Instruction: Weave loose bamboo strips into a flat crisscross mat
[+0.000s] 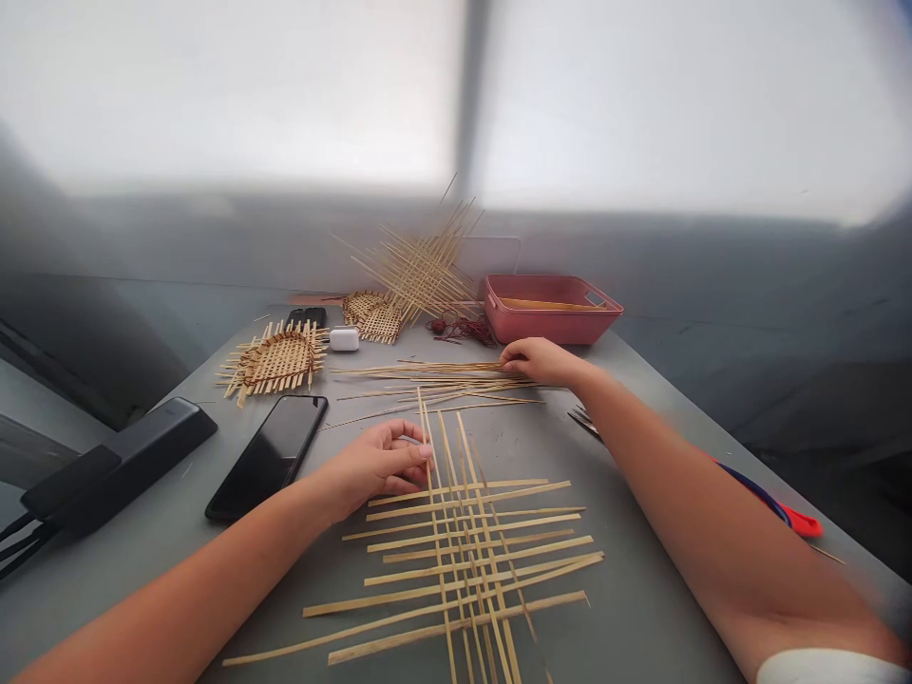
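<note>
In front of me lies a loose lattice of bamboo strips [484, 560], several running across and several running lengthwise. My left hand [395, 456] pinches the upper part of the leftmost lengthwise strip between thumb and fingers. Farther back, my right hand [534, 361] is closed at the right part of a pile of loose thin strips [427, 375]. Its fingertips are on the strips, and how many they grip is hidden. A black phone [269, 456] lies left of my left hand.
Woven pieces [281, 356] and a standing lattice [427, 271] are at the back, beside a white case [344, 338] and reddish cord [463, 328]. A pink basket [548, 323] stands back right. Scissors [798, 520] lie under my right forearm; a black power bank-like block [135, 456] is left.
</note>
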Demonstrator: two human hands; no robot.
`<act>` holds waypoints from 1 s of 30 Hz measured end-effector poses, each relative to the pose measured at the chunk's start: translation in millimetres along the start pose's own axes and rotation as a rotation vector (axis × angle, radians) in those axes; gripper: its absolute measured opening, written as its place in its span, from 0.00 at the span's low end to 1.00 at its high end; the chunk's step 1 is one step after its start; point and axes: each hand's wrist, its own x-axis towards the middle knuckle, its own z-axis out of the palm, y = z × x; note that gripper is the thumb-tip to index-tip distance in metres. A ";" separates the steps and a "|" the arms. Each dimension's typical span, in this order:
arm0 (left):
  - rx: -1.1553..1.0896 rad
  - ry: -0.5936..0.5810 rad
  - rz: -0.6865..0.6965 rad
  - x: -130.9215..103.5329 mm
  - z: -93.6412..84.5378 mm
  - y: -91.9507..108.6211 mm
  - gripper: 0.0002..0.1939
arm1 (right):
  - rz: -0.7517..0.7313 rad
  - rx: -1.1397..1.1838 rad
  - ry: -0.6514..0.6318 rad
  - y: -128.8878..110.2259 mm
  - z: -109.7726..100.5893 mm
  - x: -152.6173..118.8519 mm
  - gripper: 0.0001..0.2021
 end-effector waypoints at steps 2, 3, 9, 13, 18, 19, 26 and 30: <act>-0.001 -0.002 0.001 0.3 -0.2 -0.5 0.26 | 0.004 0.030 0.015 0.9 -3.3 -1.5 0.10; -0.003 -0.001 0.003 0.6 -0.3 -0.8 0.26 | 0.007 0.044 0.024 1.6 -3.9 -1.6 0.11; -0.004 0.002 0.005 1.6 -0.4 -1.5 0.28 | 0.033 0.091 0.059 6.4 3.1 2.2 0.13; -0.004 0.005 0.002 1.1 0.1 -0.9 0.29 | 0.023 0.114 0.069 6.6 5.5 1.4 0.14; 0.000 0.002 0.002 0.4 0.6 0.0 0.28 | 0.002 0.130 0.077 5.6 4.5 -0.5 0.13; 0.000 -0.001 0.004 0.5 0.5 0.0 0.27 | -0.004 0.132 0.074 5.5 4.5 -0.5 0.12; -0.010 -0.011 0.014 1.7 -0.3 -1.5 0.26 | -0.012 0.148 0.061 3.3 5.8 0.3 0.10; -0.008 -0.010 0.012 2.2 -0.6 -2.4 0.26 | -0.006 0.121 0.073 0.4 5.5 -0.2 0.08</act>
